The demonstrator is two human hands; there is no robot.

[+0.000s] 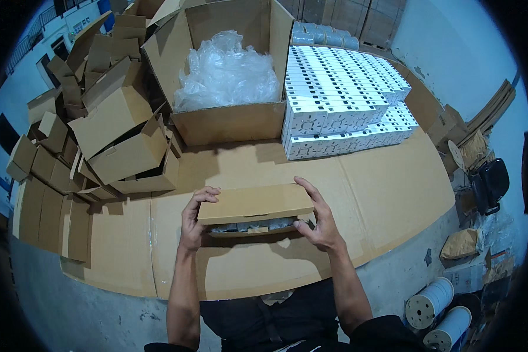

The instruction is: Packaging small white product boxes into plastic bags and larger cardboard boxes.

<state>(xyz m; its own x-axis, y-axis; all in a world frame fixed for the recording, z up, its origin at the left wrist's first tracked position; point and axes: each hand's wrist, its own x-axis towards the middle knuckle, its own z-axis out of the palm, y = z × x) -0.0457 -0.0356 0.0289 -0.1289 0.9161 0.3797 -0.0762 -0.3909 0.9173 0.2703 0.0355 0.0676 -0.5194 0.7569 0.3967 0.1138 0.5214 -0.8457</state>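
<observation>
Between my hands is a long brown cardboard box [255,202], its lid partly lifted along the near side. Through the gap I see grey-white contents, perhaps wrapped in clear plastic, and a small cardboard tab; what they are I cannot make out. My left hand [197,214] grips the box's left end, fingers over the top edge. At the right end, my right hand [317,217] has its fingers over the far corner and its thumb at the open front edge. The box is over the cardboard-covered table [387,193].
A large carton [229,126] with crumpled clear plastic [229,73] stands behind. Stacked white boxes [334,120] sit to its right. Several opened brown boxes [114,117] pile up at the left. Cable spools [431,302] and a black chair [490,185] are on the right floor.
</observation>
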